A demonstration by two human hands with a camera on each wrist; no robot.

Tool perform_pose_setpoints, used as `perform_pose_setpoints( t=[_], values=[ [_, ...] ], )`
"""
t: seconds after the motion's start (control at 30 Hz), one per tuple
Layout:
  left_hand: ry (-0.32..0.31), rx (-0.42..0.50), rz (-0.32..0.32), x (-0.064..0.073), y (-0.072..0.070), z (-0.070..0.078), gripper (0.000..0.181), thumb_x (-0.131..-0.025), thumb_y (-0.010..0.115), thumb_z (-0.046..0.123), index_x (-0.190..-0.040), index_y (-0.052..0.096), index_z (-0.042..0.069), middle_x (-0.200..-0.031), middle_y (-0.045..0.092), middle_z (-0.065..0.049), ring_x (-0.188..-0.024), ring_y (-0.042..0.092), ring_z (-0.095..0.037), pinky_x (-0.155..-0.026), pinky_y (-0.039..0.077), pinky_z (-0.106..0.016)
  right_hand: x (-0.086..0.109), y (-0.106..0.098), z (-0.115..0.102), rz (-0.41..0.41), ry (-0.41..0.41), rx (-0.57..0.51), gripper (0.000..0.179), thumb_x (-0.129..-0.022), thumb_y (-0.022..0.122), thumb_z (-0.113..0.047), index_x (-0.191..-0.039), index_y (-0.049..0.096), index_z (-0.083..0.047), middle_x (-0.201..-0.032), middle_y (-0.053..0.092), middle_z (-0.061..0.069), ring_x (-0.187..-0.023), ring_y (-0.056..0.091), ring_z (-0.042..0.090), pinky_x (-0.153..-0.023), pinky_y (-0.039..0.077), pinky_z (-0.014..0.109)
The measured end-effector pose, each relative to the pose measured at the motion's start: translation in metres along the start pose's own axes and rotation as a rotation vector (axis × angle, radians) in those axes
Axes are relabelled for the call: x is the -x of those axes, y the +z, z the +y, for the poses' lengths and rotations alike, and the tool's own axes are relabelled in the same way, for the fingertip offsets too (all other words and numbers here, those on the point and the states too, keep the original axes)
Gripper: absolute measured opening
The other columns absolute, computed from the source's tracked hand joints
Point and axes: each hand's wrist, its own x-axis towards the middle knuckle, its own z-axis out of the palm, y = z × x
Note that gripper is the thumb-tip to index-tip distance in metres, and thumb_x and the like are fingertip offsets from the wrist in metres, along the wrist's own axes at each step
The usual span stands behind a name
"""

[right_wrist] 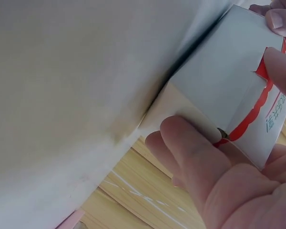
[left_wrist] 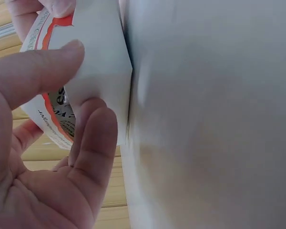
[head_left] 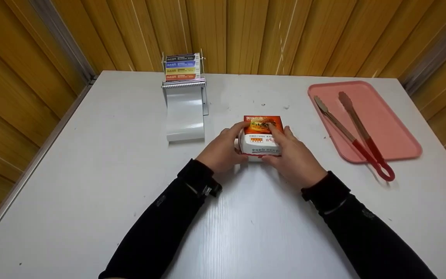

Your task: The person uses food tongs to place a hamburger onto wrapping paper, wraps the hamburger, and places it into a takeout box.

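A cardboard burger box (head_left: 262, 143) with a burger picture on its red and white lid stands on the white table. My left hand (head_left: 225, 151) grips its left side, thumb at the front and fingers curled about the side, as the left wrist view shows. My right hand (head_left: 294, 159) holds the right side. Its thumb (right_wrist: 282, 71) touches the lid's front by a red tab (right_wrist: 262, 67), which sits at the edge of the plain white base (right_wrist: 219, 62). A dark printed wrapper (left_wrist: 59, 102) shows through a gap at the box's left side. The lid is down.
Left of the box, a metal label dispenser (head_left: 184, 82) carries several coloured label rolls, with a glossy white strip (head_left: 185, 116) running toward me. To the right, red-handled tongs (head_left: 366, 147) lie on a pink tray (head_left: 391, 128), handle past its edge. A wood-patterned wall (head_left: 246, 35) stands behind.
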Motion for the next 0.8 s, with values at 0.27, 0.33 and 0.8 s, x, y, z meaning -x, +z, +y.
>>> perform_pose_setpoints(
  t=[0.27, 0.33, 0.8],
  values=[
    [-0.002, 0.005, 0.017, 0.0003, 0.0014, 0.0003, 0.096, -0.087, 0.086, 0.014, -0.164, 0.032, 0.033, -0.141, 0.054, -0.011, -0.109, 0.059, -0.022, -0.096, 0.052, -0.034, 0.0003, -0.0004, -0.0003, 0.005, 0.000, -0.003, 0.091, -0.098, 0.076, -0.027, -0.170, 0.020, -0.021, -0.172, 0.016, 0.032, -0.156, 0.027, 0.051, -0.124, 0.032, 0.064],
    [-0.006, -0.009, 0.025, 0.0004, 0.0022, 0.0015, 0.096, -0.087, 0.086, 0.013, -0.164, 0.032, 0.032, -0.141, 0.054, -0.012, -0.107, 0.060, -0.023, -0.094, 0.053, -0.035, 0.0006, -0.0005, -0.0002, 0.006, 0.001, -0.010, 0.091, -0.098, 0.077, -0.026, -0.169, 0.020, -0.020, -0.172, 0.016, 0.031, -0.157, 0.026, 0.050, -0.124, 0.031, 0.064],
    [-0.012, -0.032, 0.039, 0.0007, 0.0052, 0.0048, 0.094, -0.084, 0.086, 0.005, -0.160, 0.035, 0.026, -0.150, 0.052, -0.016, -0.119, 0.056, -0.025, -0.101, 0.052, -0.037, -0.0015, 0.0017, -0.0029, 0.004, 0.032, -0.011, 0.094, -0.094, 0.081, -0.021, -0.168, 0.023, -0.019, -0.172, 0.017, 0.030, -0.159, 0.021, 0.048, -0.123, 0.032, 0.064]
  ],
)
